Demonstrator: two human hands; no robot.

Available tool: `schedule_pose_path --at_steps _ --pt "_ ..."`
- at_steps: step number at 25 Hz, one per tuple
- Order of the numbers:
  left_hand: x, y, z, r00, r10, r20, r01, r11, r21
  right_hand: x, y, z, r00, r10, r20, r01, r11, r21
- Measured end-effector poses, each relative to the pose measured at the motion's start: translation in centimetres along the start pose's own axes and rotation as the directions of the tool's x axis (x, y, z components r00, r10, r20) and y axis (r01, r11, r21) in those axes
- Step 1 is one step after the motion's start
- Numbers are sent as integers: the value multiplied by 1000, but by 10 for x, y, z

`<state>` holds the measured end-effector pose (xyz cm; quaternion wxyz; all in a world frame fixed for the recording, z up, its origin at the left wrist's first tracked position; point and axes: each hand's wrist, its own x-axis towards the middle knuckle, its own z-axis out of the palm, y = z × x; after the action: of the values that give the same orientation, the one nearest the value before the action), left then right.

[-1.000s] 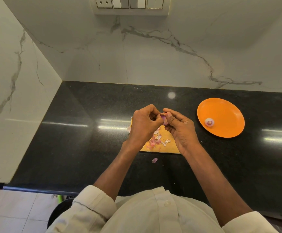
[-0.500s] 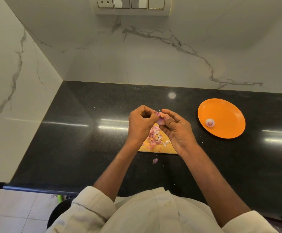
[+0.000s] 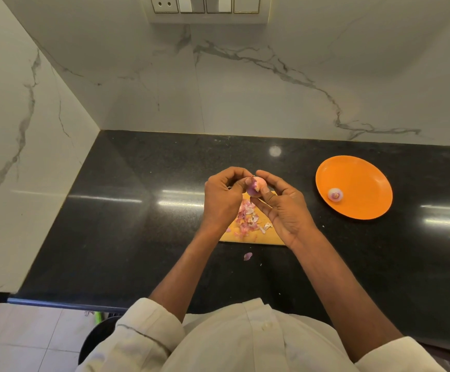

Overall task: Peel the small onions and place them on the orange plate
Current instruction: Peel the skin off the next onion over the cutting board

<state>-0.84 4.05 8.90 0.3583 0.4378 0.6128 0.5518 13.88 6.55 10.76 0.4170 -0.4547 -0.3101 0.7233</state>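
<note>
A small pink-purple onion [image 3: 256,187] is held above the yellow cutting board [image 3: 265,236], between both hands. My right hand [image 3: 283,208] pinches it from the right with thumb and fingers. My left hand [image 3: 224,197] pinches a bit of skin at the onion's left top. Pink and white peel scraps [image 3: 248,218] lie heaped on the board under the hands. One peeled onion [image 3: 335,194] sits on the orange plate [image 3: 363,181] to the right.
The black stone counter [image 3: 138,224] meets marble walls at the left and back. A loose peel scrap [image 3: 248,255] lies on the counter just in front of the board. A switch panel [image 3: 205,5] is on the back wall. The counter's front edge is near my body.
The onion has turned in my fingers and now shows more of its pale peeled side. Both hands stayed over the board, shifting only slightly.
</note>
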Motion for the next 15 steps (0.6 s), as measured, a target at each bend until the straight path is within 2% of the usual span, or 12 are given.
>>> schedule_pose_path --at_steps 1,3,6,9,12,15 --pt "0 0 2 999 -34 -40 33 999 -21 -1 0 1 1000 -5 3 5 1000 2" --pt "-1 3 5 982 -148 -113 128 978 -166 0 3 2 1000 -1 14 0 999 41" --pt "0 5 7 953 -274 -131 213 909 -357 2 5 -3 999 19 46 -25 992 120" --pt "-3 4 8 946 -291 -141 215 891 -399 3 4 -4 998 28 62 -36 989 146" --pt "-3 4 9 940 -317 -129 239 878 -414 2 3 -1 1000 -2 28 -1 996 92" --pt "0 4 6 881 -465 -89 341 752 -564 3 4 -1 1000 16 9 -17 992 127"
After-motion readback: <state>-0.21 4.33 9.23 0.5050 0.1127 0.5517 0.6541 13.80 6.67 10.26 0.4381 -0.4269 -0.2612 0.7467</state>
